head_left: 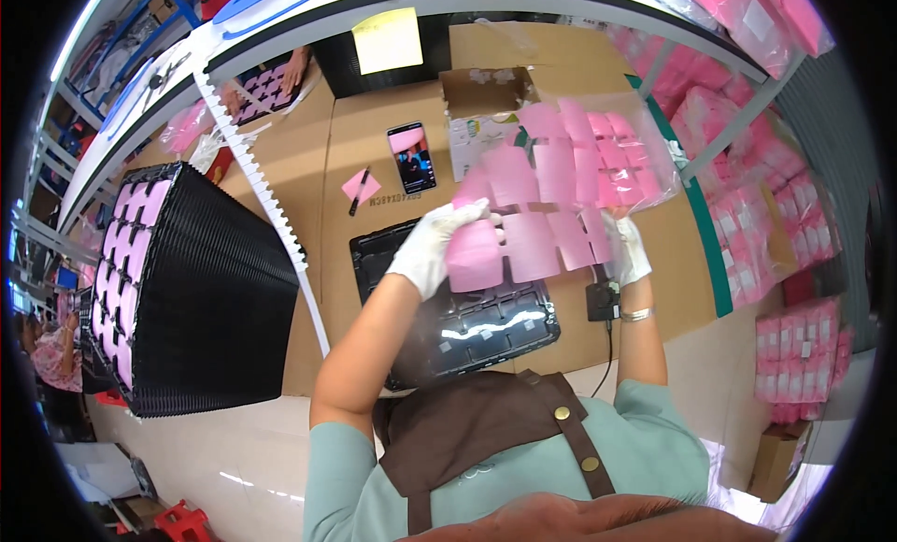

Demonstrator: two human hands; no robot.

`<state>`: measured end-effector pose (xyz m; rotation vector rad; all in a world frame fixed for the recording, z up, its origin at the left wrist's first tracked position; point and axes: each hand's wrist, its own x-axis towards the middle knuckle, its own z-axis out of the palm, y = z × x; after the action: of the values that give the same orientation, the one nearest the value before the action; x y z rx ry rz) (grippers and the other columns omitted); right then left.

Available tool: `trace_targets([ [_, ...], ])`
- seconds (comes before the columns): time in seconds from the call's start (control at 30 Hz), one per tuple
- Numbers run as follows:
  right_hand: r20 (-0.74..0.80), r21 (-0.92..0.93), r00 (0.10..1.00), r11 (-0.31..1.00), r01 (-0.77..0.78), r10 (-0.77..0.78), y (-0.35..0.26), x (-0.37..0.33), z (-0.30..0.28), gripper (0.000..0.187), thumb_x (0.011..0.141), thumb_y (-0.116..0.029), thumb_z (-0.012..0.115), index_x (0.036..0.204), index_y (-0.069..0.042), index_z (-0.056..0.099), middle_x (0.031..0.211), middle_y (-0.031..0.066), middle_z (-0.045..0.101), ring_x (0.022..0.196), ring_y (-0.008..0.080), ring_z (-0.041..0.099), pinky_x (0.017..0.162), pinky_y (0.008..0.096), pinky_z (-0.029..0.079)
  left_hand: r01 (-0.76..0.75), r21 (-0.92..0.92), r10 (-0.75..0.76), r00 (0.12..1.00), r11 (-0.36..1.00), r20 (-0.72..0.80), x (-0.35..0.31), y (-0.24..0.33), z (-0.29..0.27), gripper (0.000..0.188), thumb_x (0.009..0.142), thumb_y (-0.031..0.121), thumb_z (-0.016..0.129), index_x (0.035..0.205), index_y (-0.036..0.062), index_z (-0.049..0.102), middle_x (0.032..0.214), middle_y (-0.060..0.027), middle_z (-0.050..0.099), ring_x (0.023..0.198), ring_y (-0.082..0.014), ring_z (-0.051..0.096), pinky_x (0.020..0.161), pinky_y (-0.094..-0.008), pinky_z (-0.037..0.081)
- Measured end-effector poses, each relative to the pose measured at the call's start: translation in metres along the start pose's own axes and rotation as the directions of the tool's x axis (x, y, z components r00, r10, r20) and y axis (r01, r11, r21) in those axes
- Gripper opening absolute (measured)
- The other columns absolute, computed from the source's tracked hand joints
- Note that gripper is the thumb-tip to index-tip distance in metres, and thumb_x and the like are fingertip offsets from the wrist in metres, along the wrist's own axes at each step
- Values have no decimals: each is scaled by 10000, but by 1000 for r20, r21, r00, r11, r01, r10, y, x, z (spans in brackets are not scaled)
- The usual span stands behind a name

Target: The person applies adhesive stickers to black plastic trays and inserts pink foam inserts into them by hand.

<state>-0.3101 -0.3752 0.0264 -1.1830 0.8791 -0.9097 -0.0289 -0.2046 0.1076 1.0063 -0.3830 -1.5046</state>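
Note:
My left hand (428,249), in a white glove, is closed on the left edge of a batch of pink rectangular pieces (531,248), which hang together in rows like thin sheets. At the right edge my gloved right hand (630,250) grips the same batch; its fingertips are partly hidden behind it. Beneath the pieces lies a black plastic tray (486,332) with moulded compartments, partly covered by them and by my left arm. Just beyond, a clear bag (645,164) holds more pink pieces.
A tall stack of black trays (215,290) filled with pink pieces stands at left. On the cardboard-covered table lie a phone (411,159), a pen (359,192) and a pink note (370,179). A small black box with a cable (604,301) sits beside my right wrist. Another person's hand (295,67) works at far left.

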Motion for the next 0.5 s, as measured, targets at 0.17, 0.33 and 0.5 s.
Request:
trace_targets([
  [0.17, 395, 550, 905, 748, -372, 159, 12, 16, 70, 265, 878, -188, 645, 1079, -34, 565, 998, 81, 633, 927, 192, 627, 802, 316, 526, -96, 140, 112, 987, 985, -117, -31, 26, -58, 284, 861, 164, 647, 1073, -14, 577, 953, -110, 657, 843, -198, 654, 765, -312, 536],
  [0.33, 521, 417, 839, 811, -411, 157, 7, 17, 118, 183, 861, -53, 619, 1036, -17, 579, 938, 56, 628, 896, 170, 636, 820, 316, 532, -213, 375, 303, 932, 902, -200, -67, 41, -92, 335, 850, 177, 666, 1130, 27, 560, 922, -50, 641, 848, -118, 615, 789, -262, 478],
  [0.5, 490, 253, 813, 841, -479, 316, 50, -5, 115, 222, 857, -51, 617, 1067, 20, 610, 1005, 83, 650, 918, 161, 635, 830, 292, 516, -86, 352, 206, 925, 932, -321, -85, 0, -129, 338, 842, 153, 673, 1136, 23, 569, 886, -44, 657, 811, -106, 614, 787, -252, 467],
])
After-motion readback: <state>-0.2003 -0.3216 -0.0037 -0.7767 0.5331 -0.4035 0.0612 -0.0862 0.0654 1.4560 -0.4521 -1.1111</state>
